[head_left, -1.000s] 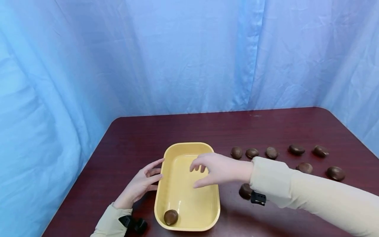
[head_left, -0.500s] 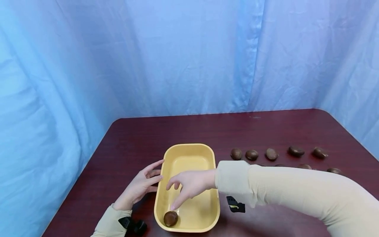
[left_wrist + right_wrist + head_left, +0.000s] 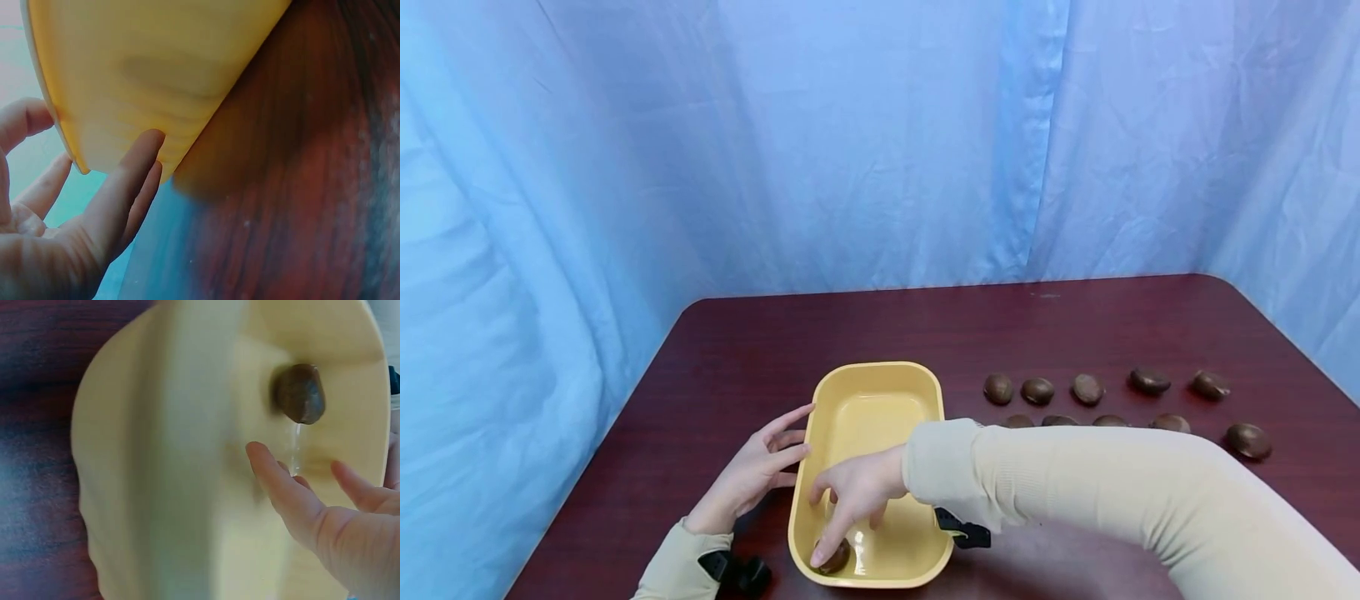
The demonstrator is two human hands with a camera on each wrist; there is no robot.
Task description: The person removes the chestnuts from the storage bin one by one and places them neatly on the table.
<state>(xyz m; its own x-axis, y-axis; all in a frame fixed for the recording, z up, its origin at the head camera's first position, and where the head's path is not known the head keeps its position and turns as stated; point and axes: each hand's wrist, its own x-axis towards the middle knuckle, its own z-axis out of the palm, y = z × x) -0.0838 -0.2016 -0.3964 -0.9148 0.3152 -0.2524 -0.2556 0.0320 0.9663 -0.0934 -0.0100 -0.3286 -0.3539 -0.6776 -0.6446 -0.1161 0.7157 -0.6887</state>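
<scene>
A yellow tray (image 3: 880, 433) with raised sides sits on the dark red table. In its near left corner lies one glossy brown rounded lump (image 3: 300, 394), like a smooth stone or big nut; its exact kind cannot be told. My right hand (image 3: 859, 496) reaches down inside the tray, fingers spread. The thumb overlaps the lump in the head view, while the right wrist view has the fingers a little apart from it, gripping nothing. My left hand (image 3: 756, 475) rests its extended fingertips (image 3: 150, 139) against the tray's left outer wall.
Several similar brown lumps (image 3: 1087, 389) lie in loose rows on the table (image 3: 820, 329) right of the tray. My right sleeve (image 3: 1075, 467) hides part of that area. Blue curtain (image 3: 880, 167) hangs behind and at both sides.
My right hand has moved left and down, from above the tray's middle to the brown lump in the near left corner. The left hand has stayed against the tray.
</scene>
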